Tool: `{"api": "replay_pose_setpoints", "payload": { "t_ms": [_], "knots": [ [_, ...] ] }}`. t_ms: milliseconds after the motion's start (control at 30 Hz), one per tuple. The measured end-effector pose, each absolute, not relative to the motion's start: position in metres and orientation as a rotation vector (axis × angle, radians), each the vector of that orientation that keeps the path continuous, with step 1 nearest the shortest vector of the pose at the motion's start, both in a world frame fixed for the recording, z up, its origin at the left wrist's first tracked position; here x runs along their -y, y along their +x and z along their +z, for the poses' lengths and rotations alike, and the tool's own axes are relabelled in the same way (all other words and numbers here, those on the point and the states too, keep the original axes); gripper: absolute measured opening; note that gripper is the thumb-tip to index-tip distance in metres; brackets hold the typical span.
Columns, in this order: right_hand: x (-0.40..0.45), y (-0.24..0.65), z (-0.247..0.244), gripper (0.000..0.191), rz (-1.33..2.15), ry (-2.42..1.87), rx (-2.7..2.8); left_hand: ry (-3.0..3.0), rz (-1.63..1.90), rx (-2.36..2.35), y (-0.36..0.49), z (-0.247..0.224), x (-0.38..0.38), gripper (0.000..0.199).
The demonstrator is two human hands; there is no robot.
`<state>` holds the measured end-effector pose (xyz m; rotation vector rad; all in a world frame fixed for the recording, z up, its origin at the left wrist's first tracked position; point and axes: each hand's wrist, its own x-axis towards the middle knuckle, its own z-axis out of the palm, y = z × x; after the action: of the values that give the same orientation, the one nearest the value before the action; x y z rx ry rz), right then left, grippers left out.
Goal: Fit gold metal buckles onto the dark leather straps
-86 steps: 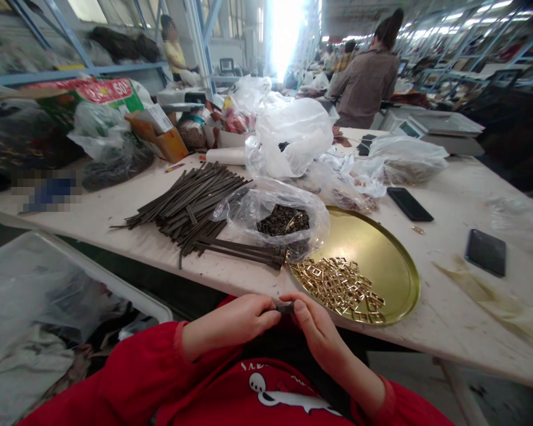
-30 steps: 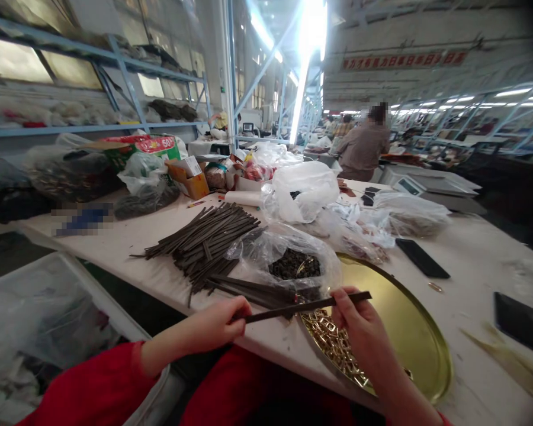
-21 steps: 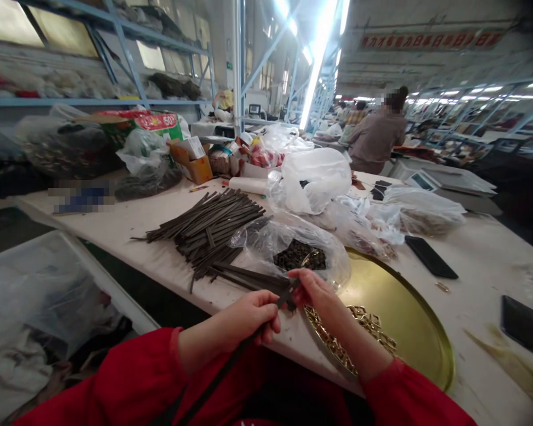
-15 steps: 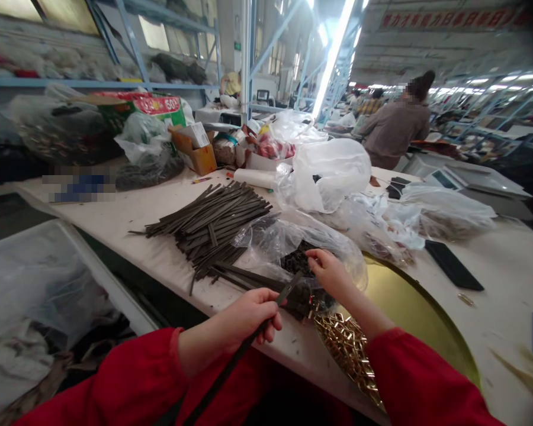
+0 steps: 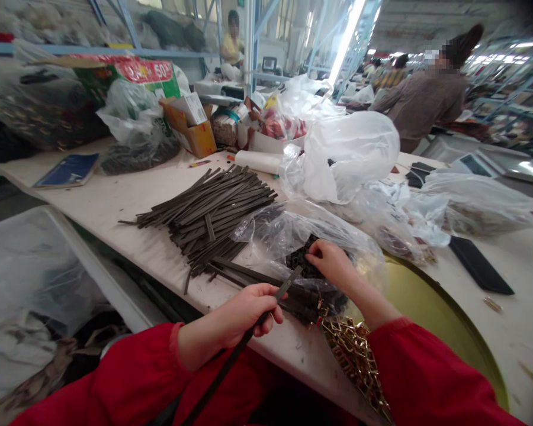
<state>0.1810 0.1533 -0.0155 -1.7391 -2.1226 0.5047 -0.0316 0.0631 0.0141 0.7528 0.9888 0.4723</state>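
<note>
My left hand (image 5: 260, 310) is closed around a dark flat strap (image 5: 224, 376), whose tip sticks up past the thumb while the rest hangs towards my lap. My right hand (image 5: 333, 260) reaches to the mouth of a clear plastic bag (image 5: 266, 234) and pinches at the small black loop-like pieces (image 5: 298, 257) in it. Whatever is between its fingertips is too small to make out. Just below that hand, gold metal buckles (image 5: 353, 355) are heaped on a round golden tray (image 5: 444, 316). A large pile of dark straps (image 5: 213, 210) lies beyond my left hand.
A black flat piece (image 5: 479, 266) lies right of the tray, near a small metal part (image 5: 492, 305). Puffy plastic bags (image 5: 350, 157), a yellow box (image 5: 190, 136) and a blue booklet (image 5: 68, 170) stand farther back. A plastic-lined bin (image 5: 31, 260) is at left. Another person (image 5: 430, 94) is behind the table.
The view has shifted slightly, spreading the table's things outward. My left hand still grips the strap, and my right hand stays at the bag with its fingers curled in more.
</note>
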Motion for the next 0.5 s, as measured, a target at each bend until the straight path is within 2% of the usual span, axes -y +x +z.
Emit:
{"api": "replay_pose_setpoints", "payload": {
  "t_ms": [100,367,500],
  "knots": [
    [-0.128,0.184,-0.003,0.013,0.631,-1.726,1.946,0.767,0.470,-1.004,-0.028,0.021,-0.055,0.024],
    [-0.046,0.184,0.019,0.031,1.411,-1.298,0.941,0.871,0.445,-0.946,-0.014,0.038,-0.024,0.023],
    [-0.024,0.180,0.022,0.033,1.558,-1.172,0.689,0.928,0.411,-0.946,-0.012,0.041,-0.011,0.028]
  ]
}}
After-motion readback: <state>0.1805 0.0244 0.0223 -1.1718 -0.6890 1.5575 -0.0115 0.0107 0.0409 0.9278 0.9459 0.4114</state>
